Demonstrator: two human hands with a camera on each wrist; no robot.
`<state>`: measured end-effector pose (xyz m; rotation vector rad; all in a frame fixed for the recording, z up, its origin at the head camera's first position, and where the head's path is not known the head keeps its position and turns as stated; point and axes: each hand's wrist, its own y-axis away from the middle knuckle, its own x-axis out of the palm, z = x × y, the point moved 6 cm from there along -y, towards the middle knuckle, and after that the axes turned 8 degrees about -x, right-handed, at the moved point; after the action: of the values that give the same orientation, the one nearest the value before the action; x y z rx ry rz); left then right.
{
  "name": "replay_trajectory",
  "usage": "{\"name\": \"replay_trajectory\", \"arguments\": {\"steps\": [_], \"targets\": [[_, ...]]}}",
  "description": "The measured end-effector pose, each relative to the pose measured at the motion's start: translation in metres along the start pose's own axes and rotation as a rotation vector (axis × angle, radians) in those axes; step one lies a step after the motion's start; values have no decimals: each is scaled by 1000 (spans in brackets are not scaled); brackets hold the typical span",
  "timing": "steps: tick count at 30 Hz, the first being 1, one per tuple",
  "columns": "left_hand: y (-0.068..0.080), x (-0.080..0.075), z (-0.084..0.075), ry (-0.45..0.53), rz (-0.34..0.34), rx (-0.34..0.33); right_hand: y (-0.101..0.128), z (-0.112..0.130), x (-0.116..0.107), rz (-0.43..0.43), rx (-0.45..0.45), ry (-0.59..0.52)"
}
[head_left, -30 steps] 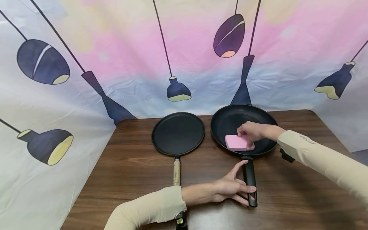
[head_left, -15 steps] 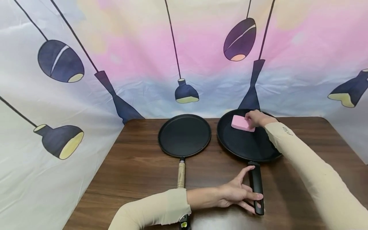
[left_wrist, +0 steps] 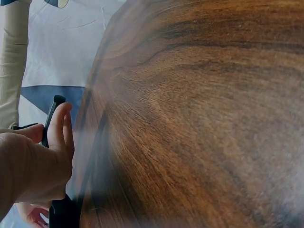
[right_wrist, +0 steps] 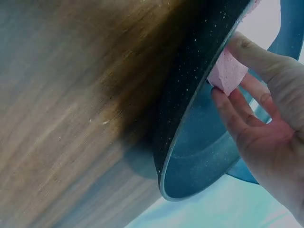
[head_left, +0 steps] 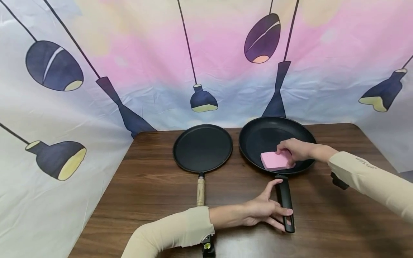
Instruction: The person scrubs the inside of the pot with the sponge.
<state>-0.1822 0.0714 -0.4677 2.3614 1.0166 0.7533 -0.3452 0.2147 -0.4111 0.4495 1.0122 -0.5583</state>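
A black frying pan (head_left: 256,138) lies at the right of the wooden table, its black handle (head_left: 284,200) towards the person. My right hand (head_left: 297,149) reaches in over the rim and pinches a pink sponge (head_left: 273,161) at the near side of the pan's inner base. In the right wrist view, thumb and fingers lie on opposite sides of the sponge (right_wrist: 228,73). My left hand (head_left: 262,209) grips the handle from the left, with fingers spread along it. The left wrist view shows thumb and fingers either side of the handle (left_wrist: 58,99).
Left of the frying pan lies a flat black crepe pan (head_left: 203,147) with a wooden handle (head_left: 200,191), partly covered by the left sleeve (head_left: 180,229). Behind the table (head_left: 148,172) hangs a cloth (head_left: 161,64) printed with lamps.
My right hand slid the sponge to the far side of the frying pan, then back to the near side. My left hand stays on the handle. The head view shifted slightly.
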Motion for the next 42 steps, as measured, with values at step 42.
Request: {"name": "replay_trajectory", "arguments": {"steps": [42], "targets": [[-6, 20, 10, 53, 26, -39, -12, -35, -9, -123, 98, 171]]}}
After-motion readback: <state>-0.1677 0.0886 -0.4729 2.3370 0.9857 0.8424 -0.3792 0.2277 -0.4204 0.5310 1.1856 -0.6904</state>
